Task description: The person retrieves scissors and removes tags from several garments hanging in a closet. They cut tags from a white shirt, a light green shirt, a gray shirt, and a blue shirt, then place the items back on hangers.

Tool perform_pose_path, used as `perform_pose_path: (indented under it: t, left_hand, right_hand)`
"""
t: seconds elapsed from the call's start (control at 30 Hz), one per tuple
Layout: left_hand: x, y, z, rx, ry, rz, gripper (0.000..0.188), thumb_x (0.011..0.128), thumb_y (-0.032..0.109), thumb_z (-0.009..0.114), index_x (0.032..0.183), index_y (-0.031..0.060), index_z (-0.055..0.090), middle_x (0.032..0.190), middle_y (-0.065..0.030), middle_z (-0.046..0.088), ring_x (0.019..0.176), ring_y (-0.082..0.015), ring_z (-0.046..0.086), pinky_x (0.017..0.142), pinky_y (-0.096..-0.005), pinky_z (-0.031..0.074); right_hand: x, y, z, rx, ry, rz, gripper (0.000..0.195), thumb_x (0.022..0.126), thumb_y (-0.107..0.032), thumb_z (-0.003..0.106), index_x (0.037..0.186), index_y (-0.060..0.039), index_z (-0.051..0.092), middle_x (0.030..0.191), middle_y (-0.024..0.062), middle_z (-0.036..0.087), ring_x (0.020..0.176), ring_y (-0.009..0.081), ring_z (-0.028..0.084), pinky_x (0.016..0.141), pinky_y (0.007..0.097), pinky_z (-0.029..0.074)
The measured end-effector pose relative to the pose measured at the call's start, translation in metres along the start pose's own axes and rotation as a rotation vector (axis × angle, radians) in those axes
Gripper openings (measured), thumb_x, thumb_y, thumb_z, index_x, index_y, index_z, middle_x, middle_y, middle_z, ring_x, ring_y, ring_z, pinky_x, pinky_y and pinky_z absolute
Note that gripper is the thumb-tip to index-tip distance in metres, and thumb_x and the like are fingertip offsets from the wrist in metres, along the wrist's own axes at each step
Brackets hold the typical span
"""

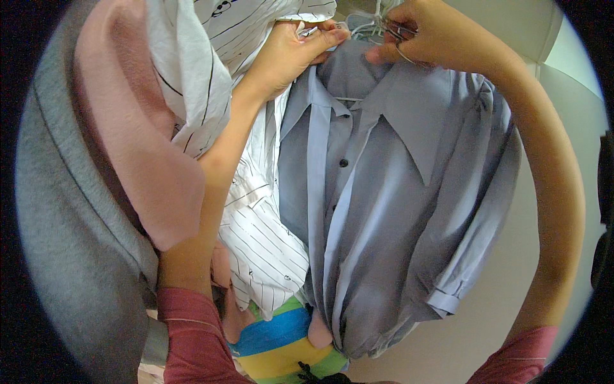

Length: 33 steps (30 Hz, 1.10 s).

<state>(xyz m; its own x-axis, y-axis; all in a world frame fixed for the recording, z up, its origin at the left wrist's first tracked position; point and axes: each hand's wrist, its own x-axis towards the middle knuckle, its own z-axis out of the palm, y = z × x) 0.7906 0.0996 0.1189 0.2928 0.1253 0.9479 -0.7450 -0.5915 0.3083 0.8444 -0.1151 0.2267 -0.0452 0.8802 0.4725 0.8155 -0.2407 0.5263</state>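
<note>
A grey-blue long-sleeved shirt [383, 192] with a wide pointed collar and dark buttons hangs at the centre right. My left hand [297, 53] reaches to the top left of its collar and pinches the edge of a white shirt with black lines [268, 230], which hangs just left of the grey-blue one. My right hand [407, 38] is at the right of the collar, its fingers around thin metal wire, probably a hanger hook [400, 41]. White cords [371, 24] show between the two hands. Part of the wire is hidden behind my fingers.
A pink garment [158, 192] and a thick grey coat or blanket [72, 230] hang at the left, against my left arm. Below lies a cloth with blue, yellow and green stripes [283, 331]. A pale wall or panel [508, 269] stands behind at the right.
</note>
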Motion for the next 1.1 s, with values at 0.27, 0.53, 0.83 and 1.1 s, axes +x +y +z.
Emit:
perform_pose_path:
  t: [0.27, 0.53, 0.83, 1.1]
  left_hand:
    - [0.003, 0.003, 0.008, -0.113, 0.046, 0.029, 0.019, 0.091, 0.019, 0.065, 0.1, 0.0026, 0.066, 0.083, 0.0021, 0.062, 0.064, -0.002, 0.049, 0.053, -0.0188, 0.037]
    - [0.007, 0.007, 0.003, -0.121, 0.027, -0.039, 0.02, 0.091, 0.019, 0.066, 0.102, 0.0025, 0.065, 0.077, 0.0037, 0.058, 0.057, -0.0015, 0.042, 0.048, -0.0196, 0.031]
    - [0.01, 0.012, 0.011, -0.121, 0.078, -0.04, 0.02, 0.09, 0.018, 0.067, 0.102, 0.0026, 0.065, 0.085, 0.0006, 0.063, 0.059, -0.0019, 0.046, 0.049, -0.0195, 0.033]
    - [0.011, 0.015, 0.008, -0.14, 0.046, -0.085, 0.02, 0.09, 0.019, 0.068, 0.1, 0.0019, 0.066, 0.081, 0.0014, 0.062, 0.056, -0.0018, 0.042, 0.048, -0.0199, 0.032]
  right_hand:
    - [-0.008, -0.04, -0.025, 0.073, -0.097, 0.348, 0.059, 0.078, -0.057, 0.068, 0.077, 0.0013, 0.065, 0.067, 0.0102, 0.066, 0.065, 0.0254, 0.065, 0.065, 0.0367, 0.05]
    - [-0.016, -0.027, -0.032, -0.215, -0.256, 0.063, 0.05, 0.078, -0.052, 0.069, 0.078, -0.0017, 0.068, 0.07, 0.0118, 0.067, 0.068, 0.0252, 0.064, 0.065, 0.0375, 0.049]
    - [-0.013, -0.01, -0.046, 0.005, -0.386, 0.042, 0.059, 0.078, -0.057, 0.068, 0.077, 0.0018, 0.067, 0.072, 0.0119, 0.066, 0.068, 0.0238, 0.065, 0.062, 0.0354, 0.051]
    - [0.009, -0.015, -0.054, -0.026, -0.567, 0.001, 0.07, 0.074, -0.063, 0.068, 0.087, 0.0057, 0.068, 0.078, 0.0136, 0.063, 0.068, 0.026, 0.065, 0.061, 0.0356, 0.055]
